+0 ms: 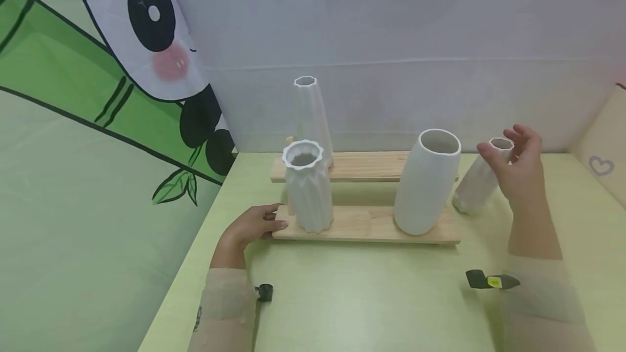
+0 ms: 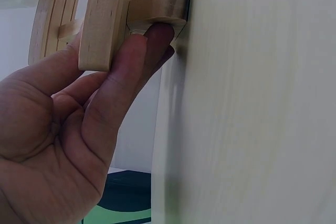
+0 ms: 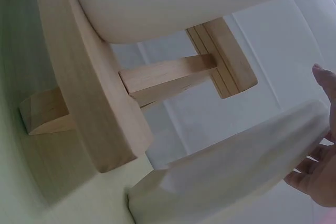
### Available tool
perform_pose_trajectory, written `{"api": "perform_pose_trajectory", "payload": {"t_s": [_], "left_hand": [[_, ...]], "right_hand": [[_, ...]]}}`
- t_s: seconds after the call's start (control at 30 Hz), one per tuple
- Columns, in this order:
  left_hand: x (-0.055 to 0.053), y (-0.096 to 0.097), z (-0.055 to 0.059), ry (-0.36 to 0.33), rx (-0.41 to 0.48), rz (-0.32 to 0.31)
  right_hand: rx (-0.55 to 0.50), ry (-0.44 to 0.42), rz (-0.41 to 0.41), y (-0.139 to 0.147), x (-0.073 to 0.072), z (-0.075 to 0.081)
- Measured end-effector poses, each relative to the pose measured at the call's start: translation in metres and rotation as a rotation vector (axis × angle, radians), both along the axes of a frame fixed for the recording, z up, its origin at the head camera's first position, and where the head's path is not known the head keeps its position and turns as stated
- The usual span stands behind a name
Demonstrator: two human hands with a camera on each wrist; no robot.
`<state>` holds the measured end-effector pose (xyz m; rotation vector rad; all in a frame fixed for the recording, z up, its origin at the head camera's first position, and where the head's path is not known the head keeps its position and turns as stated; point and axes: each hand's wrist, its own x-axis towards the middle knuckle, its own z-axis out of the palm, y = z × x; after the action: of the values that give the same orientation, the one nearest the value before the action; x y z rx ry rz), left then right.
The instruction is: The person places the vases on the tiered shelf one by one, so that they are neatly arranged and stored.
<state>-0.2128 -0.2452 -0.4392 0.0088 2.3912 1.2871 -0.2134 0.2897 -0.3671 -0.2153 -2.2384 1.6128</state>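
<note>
At the left end of a two-tier wooden rack [image 1: 364, 224], my left hand [image 1: 251, 226] grips the lower plank [image 2: 102, 30], thumb on one side and fingers beneath. To the right of the rack, a slim white faceted vase [image 1: 474, 186] stands on the table. My right hand [image 1: 527, 170] is around its narrow mouth, with the thumb and fingers [image 3: 302, 177] spread on either side; the thumb stands off the neck in the right wrist view. The lower tier bears a fluted white vase [image 1: 310, 200] and a wide smooth vase [image 1: 424, 194]. A tall slender vase [image 1: 313, 118] is on the upper tier.
The pale yellow table [image 1: 367, 297] extends in front of the rack. Behind it hangs a white cloth [image 1: 391, 31], with a green panda-patterned cloth [image 1: 98, 178] along the left. A light panel [image 1: 601, 145] with a heart drawing borders the right side.
</note>
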Motion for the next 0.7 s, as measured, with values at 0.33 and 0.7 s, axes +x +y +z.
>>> {"api": "perform_pose_trajectory", "payload": {"t_s": [0.33,0.7], "left_hand": [[0.004,-0.007,0.001,0.017,0.003,-0.044],[0.004,-0.007,0.004,0.007,-0.009,-0.028]], "right_hand": [[-0.053,-0.066,-0.077,-0.007,-0.006,-0.020],[-0.081,-0.023,-0.205,-0.009,-0.012,-0.025]]}}
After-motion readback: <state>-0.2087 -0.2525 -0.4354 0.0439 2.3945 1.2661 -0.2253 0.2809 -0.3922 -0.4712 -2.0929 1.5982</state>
